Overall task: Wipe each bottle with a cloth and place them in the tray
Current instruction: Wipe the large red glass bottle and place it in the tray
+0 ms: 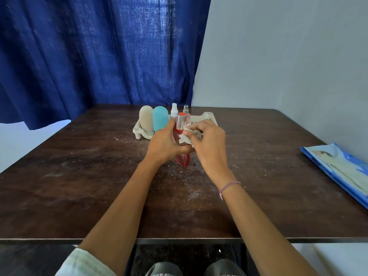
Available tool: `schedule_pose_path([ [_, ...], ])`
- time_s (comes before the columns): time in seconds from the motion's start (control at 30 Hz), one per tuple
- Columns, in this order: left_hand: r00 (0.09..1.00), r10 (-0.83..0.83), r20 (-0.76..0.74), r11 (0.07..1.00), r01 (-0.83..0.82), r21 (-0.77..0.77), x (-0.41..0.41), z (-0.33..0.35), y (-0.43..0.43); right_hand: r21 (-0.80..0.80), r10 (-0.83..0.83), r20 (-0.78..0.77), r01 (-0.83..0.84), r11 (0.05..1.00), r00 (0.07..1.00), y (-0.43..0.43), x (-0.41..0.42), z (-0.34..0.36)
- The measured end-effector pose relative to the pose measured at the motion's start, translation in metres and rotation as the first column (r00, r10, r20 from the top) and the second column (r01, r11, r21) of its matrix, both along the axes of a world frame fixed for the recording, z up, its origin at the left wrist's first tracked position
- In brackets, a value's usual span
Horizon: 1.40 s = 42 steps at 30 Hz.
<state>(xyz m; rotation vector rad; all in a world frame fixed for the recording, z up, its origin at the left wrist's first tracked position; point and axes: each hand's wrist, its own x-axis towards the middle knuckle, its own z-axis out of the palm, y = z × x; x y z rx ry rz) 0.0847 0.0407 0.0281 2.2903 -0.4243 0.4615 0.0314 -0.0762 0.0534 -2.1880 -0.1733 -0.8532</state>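
Now wiping step: left grip curled round bottle, upright over bench before tray; right grip pinches cloth against its neck; next: finish rub, stand bottle in tray's free right side.

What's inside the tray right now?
A beige bottle, blue bottle, white-capped sprayer and grey-capped sprayer stand in the tray. The left hand, right hand and red bottle hide its middle.
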Motion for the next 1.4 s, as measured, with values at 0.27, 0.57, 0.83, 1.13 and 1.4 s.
schedule_pose_path([
  [0.27, 0.991, -0.100, -0.083, 0.994, 0.104, 0.034, 0.003, 0.006, 0.016, 0.020, 0.055, 0.060, -0.056, 0.998, 0.997, -0.020, -0.004, -0.022],
  [0.57, 0.968, -0.097, -0.231, 0.951, 0.022, -0.307, 0.002, 0.005, 0.015, 0.142, 0.059, -0.174, -0.034, 0.989, 0.983, -0.026, 0.002, -0.030],
  [0.83, 0.903, -0.308, -0.299, 0.875, 0.145, -0.462, -0.005, 0.002, 0.001, 0.115, 0.161, -0.355, -0.128, 0.985, 0.921, -0.022, 0.004, -0.041],
  [1.13, 0.854, -0.419, -0.308, 0.836, 0.230, -0.499, -0.012, 0.005, -0.006, 0.299, 0.190, -0.087, -0.156, 0.941, 0.978, -0.019, 0.000, -0.032],
  [1.4, 0.924, -0.338, -0.178, 0.885, 0.248, -0.395, -0.007, 0.004, -0.008, 0.162, 0.194, 0.161, -0.220, 0.962, 0.968, -0.015, -0.005, -0.032],
])
